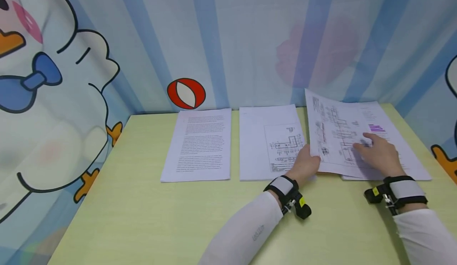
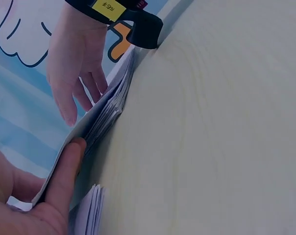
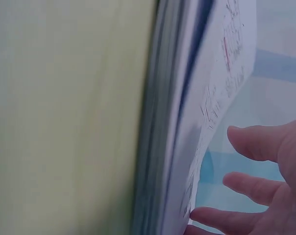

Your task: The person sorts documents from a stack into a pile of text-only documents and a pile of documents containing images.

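- Pinching the left edge of the technical drawing sheet (image 1: 332,138), the left hand (image 1: 303,163) holds that side raised, thumb on the printed face and a finger beneath.
- The right hand (image 1: 383,156) is spread over the same sheet, a fingertip appearing to touch its face.
- The sheet lies at the top of the right-hand paper stack (image 1: 410,166), near the back right of the wood-grain table (image 1: 150,225).
- Left of it sit the middle paper stack (image 1: 253,146), showing another drawing, and a printed text page (image 1: 205,150).
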{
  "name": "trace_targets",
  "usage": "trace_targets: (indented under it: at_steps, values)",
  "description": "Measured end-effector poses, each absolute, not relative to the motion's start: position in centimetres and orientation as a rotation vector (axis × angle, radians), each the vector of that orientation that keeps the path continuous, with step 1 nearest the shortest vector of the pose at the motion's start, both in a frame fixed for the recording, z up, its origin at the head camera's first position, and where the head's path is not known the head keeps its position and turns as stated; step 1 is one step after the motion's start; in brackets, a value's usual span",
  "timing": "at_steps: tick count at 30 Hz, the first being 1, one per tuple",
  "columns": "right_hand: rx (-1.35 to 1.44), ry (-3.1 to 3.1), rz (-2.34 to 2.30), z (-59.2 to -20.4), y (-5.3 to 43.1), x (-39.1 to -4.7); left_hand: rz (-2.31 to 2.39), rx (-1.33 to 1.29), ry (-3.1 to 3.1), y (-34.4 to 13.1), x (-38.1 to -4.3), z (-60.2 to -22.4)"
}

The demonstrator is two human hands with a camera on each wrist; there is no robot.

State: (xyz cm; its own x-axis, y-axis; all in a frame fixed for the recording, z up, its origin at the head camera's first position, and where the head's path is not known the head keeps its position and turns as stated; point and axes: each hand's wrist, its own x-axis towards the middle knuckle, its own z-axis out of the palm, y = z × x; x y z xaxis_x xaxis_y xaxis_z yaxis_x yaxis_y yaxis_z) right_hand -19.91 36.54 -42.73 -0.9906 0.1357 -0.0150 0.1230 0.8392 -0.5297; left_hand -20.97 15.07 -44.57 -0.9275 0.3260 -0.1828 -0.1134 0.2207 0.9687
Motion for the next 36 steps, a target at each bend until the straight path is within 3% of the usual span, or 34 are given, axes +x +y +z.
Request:
trace_targets:
  at_steps: [12, 29, 36]
  values:
    - [-0.286, -2.860, 1.144, -42.5, 33.9, -21.1, 1.883, 0.099, 2.153, 11.4, -21.8, -43.4]
    - [-0.396, -2.529, 1.823, -42.1, 27.5, -22.8, 1.986, 0.204, 2.150, 2.1, -22.5, -43.1]
    - [-0.364, -2.462, 1.895, -41.8, 25.0, -22.7, 1.942, 0.271, 2.234, -1.0, -22.3, -43.0]
